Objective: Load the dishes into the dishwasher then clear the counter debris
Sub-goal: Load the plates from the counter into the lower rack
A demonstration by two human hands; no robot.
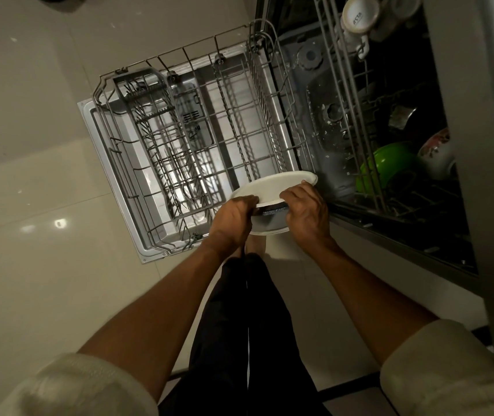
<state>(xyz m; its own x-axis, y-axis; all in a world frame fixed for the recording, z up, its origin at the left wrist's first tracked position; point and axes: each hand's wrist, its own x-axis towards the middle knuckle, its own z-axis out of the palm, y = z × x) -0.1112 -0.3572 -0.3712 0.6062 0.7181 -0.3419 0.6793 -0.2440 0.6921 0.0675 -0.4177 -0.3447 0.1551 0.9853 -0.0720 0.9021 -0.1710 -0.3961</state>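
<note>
Head view: both hands hold a stack of white plates above the near right corner of the lower rack. The left hand has its grip closed on the left edge of the stack, fingers curled over the rim of the top plate. The right hand has its grip closed on the right edge, fingers curled over the same rim. A second white plate shows below the top one, between the two hands, with a dark gap between the two plates. The stack is tilted, its far edge higher than the near edge. The lower rack is pulled fully out and rests on the open dishwasher door, which lies flat above the floor. A grey cutlery basket sits in the left part of the rack; the plate tines to its right carry nothing. The upper rack, to the right, holds a white mug, a green bowl and a patterned bowl. The person wears pale sleeves and dark trousers.
</note>
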